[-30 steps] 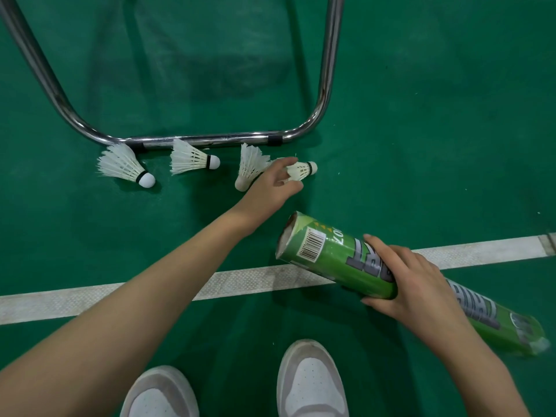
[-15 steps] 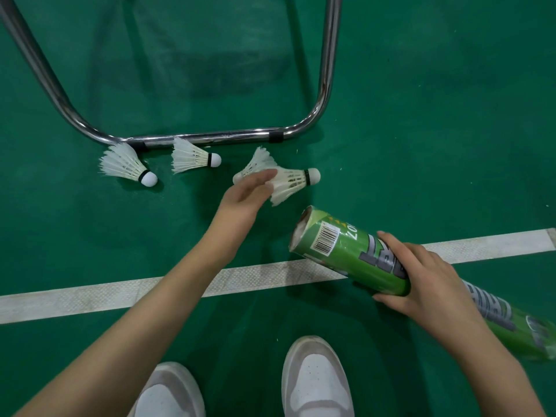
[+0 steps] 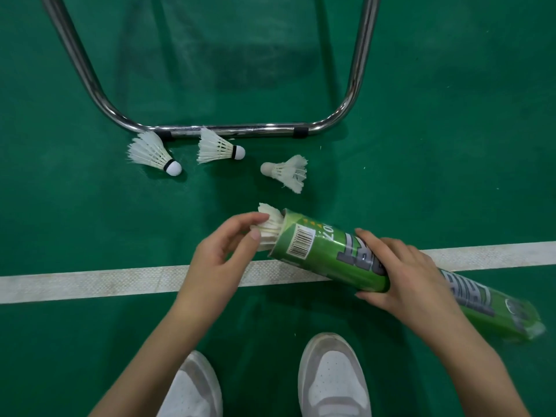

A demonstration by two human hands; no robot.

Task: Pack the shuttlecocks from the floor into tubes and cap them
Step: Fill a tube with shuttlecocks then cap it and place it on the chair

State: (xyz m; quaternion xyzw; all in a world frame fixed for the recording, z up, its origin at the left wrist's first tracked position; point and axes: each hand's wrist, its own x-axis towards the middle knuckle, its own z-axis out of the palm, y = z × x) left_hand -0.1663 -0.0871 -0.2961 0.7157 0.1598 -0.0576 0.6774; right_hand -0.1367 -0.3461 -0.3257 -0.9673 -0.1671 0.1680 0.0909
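Left hand [image 3: 224, 251] pinches the shuttlecock [image 3: 268, 227] half inside the green tube [image 3: 331, 257], which the right hand [image 3: 403, 275] grips; I'd push straight, feathers uncrushed.

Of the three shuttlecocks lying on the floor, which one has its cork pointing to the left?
The rightmost shuttlecock, the one lying apart from the metal frame. The other two point their corks to the right.

The green tube [image 3: 337, 257] carries a barcode label and large grey lettering, too skewed to read.
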